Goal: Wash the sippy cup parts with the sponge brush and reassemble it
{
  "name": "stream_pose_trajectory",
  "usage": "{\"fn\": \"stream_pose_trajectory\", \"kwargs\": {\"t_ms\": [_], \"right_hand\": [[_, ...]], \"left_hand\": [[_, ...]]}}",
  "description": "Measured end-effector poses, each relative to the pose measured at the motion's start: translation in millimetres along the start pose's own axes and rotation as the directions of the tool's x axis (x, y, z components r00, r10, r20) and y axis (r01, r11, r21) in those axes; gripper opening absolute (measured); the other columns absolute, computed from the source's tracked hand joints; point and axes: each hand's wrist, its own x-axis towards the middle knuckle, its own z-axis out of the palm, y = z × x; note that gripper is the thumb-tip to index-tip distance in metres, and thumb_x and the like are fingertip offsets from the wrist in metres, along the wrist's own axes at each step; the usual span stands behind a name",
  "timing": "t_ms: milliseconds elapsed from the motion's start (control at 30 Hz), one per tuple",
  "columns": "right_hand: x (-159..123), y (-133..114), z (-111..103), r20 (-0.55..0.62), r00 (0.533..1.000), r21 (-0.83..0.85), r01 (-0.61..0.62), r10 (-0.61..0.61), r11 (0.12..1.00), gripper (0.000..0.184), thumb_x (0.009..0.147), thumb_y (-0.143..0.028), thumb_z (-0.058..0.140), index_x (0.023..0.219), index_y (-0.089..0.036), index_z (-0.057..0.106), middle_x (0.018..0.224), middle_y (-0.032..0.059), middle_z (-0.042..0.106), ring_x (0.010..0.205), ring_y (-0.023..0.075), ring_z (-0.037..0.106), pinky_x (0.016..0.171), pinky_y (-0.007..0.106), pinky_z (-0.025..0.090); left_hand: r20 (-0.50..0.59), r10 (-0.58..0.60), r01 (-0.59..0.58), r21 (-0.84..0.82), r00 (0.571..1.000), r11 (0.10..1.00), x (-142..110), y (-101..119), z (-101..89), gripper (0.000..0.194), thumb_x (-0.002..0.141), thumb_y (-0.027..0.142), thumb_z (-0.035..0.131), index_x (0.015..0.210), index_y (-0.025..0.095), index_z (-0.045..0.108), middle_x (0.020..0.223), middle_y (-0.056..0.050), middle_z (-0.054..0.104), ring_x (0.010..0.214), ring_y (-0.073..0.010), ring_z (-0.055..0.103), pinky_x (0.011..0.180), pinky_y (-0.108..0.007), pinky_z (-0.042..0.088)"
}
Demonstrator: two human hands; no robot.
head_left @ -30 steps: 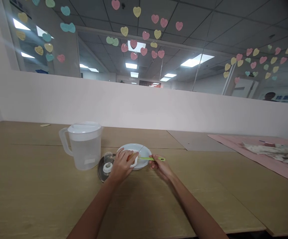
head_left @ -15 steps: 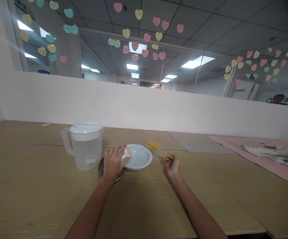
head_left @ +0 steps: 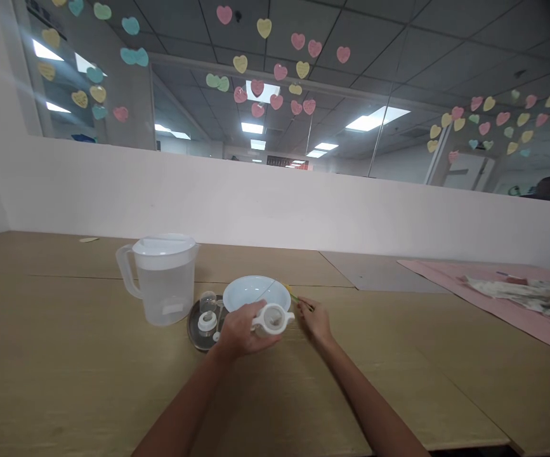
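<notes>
Item, white vessel (head_left: 273, 319): smooth, opaque, round-mouthed, with small projections at its sides. Earlier at the bowl's left rim, it had come to the near side of the bowl (head_left: 250, 295), its mouth turned up to view.

Item, brush (head_left: 294, 296): thin green handle, yellow head. Previously raised, it had dropped to the bowl's right rim, its head mostly out of sight.

Item, round metal tray (head_left: 193, 331), dark and shiny: uncovered by the hand's move, bearing a clear cup (head_left: 208, 300) and a white ring-shaped cap (head_left: 207, 322).

Item, pitcher (head_left: 166, 289): translucent plastic, lidded, left of the tray, toward the left end of the worktop (head_left: 113, 381).

Left hand (head_left: 243, 330): partly open, fingers curved around the vessel. Right hand (head_left: 316, 320): fingertips pinched together on the brush handle.
</notes>
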Motion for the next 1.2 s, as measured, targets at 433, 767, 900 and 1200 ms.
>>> {"fn": "stream_pose_trajectory", "kwargs": {"t_ms": [433,767,900,1200], "right_hand": [[-6,-3,2,0.217,0.967,-0.467,0.223,-0.134,0.856,0.031,0.072,-0.024,0.053,0.097,-0.028,0.07,0.102,0.0031,0.069,0.093,0.0243,0.063,0.081,0.034,0.045],[-19,-22,7,0.332,0.943,-0.723,0.25,0.007,0.644,0.034,0.073,-0.021,0.05,0.102,-0.021,0.069,0.086,0.004,0.071,0.075,0.0162,0.062,0.065,0.022,0.042],[-22,-27,7,0.371,0.929,-0.746,0.296,0.004,0.596,0.03,0.073,-0.024,0.053,0.097,-0.021,0.07,0.081,0.0045,0.071,0.072,0.0159,0.061,0.063,0.022,0.04],[-13,-13,5,0.351,0.936,-0.675,0.261,-0.012,0.69,0.032,0.079,-0.032,0.045,0.094,-0.02,0.071,0.091,0.0066,0.07,0.081,0.0191,0.063,0.069,0.026,0.044]], "left_hand": [[0.124,0.092,-0.071,-0.164,0.988,0.984,-10,23,10.8,0.06,0.074,0.054,0.054,0.12,0.017,0.045,0.084,-0.005,0.07,0.052,-0.0131,0.063,0.061,-0.026,0.054],[0.105,0.177,-0.179,0.013,0.979,0.984,-1,26,2.0,0.047,0.08,0.049,0.047,0.112,0.015,0.05,0.081,-0.007,0.067,0.07,-0.0197,0.062,0.059,-0.029,0.048],[0.124,0.122,-0.133,0.083,0.985,0.988,0,24,2.8,0.046,0.079,0.052,0.047,0.107,0.016,0.054,0.076,-0.007,0.065,0.07,-0.0205,0.06,0.057,-0.029,0.044],[-0.088,-0.286,0.296,0.139,0.954,0.945,2,-24,-8.0,0.032,0.086,0.035,0.037,0.105,0.015,0.054,0.094,-0.01,0.063,0.09,-0.0206,0.058,0.077,-0.03,0.042]]}}
